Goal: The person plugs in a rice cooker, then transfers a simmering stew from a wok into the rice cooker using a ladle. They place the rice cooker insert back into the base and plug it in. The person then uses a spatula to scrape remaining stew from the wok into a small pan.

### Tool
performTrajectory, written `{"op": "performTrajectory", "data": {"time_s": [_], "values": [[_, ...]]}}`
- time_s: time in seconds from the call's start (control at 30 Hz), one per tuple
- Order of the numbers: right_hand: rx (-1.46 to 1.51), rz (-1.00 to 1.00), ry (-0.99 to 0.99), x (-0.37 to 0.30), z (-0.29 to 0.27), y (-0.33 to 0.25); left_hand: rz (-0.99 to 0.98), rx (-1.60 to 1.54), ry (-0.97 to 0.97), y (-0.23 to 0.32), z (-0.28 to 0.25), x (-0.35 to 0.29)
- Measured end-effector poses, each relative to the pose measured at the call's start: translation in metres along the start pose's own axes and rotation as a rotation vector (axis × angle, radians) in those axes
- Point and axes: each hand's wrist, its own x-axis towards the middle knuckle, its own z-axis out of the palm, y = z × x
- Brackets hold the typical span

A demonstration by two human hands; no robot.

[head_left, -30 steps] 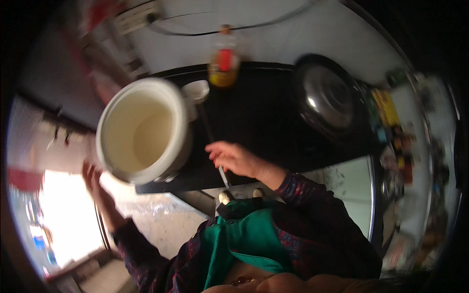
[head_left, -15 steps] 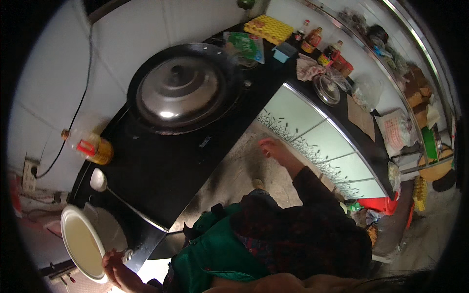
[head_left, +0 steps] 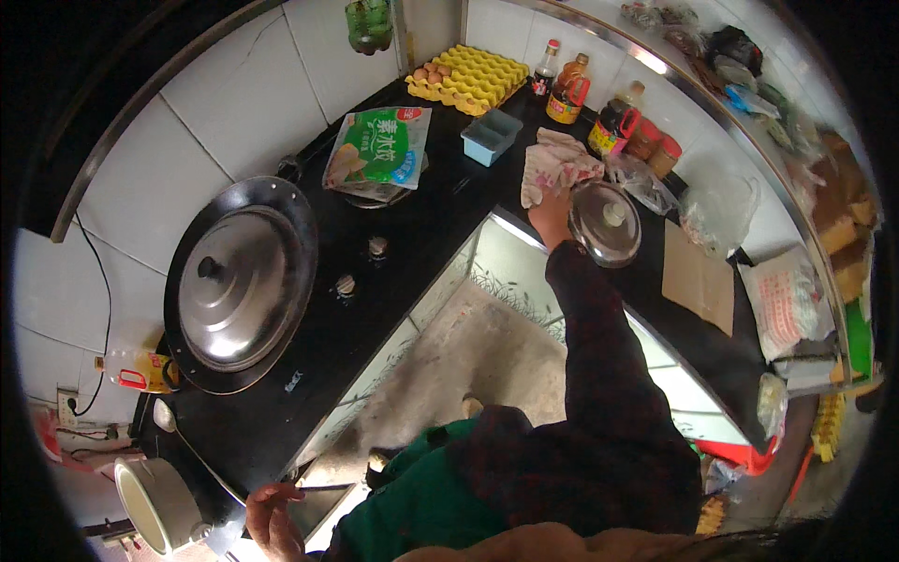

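Observation:
My right hand is stretched out to the far counter. Its fingers are closed on the near edge of a pinkish-white checked cloth, which lies crumpled on the black worktop. Just right of that hand rests a round metal pot lid with a pale knob. At the lower left, my left hand is empty, its fingers loosely bent and apart. It is near the handle end of a ladle and to the right of a white pot.
A lidded wok stands on the left counter, with an oil bottle beside it. Farther back are a green food packet, a blue box, yellow egg trays and sauce bottles. Cardboard lies on the right.
My right hand has moved from above the floor up to the cloth and taken hold of its edge. My left hand has moved away from the white pot. The view has turned rightward.

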Motion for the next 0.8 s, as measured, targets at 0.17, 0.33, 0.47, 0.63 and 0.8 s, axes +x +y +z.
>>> {"op": "performTrajectory", "data": {"time_s": [0.17, 0.33, 0.47, 0.63, 0.8], "values": [[0.047, 0.196, -0.124, 0.060, 0.041, 0.049, -0.069, 0.102, 0.090, 0.012, 0.045, -0.003], [-0.147, 0.109, -0.259, 0.090, 0.106, 0.100, -0.164, 0.199, 0.057, 0.027, 0.090, 0.015], [0.261, 0.250, -0.270, 0.123, 0.080, 0.125, -0.077, 0.193, 0.048, 0.026, 0.135, 0.040], [1.256, 0.546, 0.020, 0.155, 0.004, 0.108, -0.198, 0.103, -0.043, 0.037, 0.170, 0.061], [1.683, 0.494, 0.080, 0.183, -0.075, 0.085, -0.246, 0.055, -0.168, 0.042, 0.195, 0.078]]}}
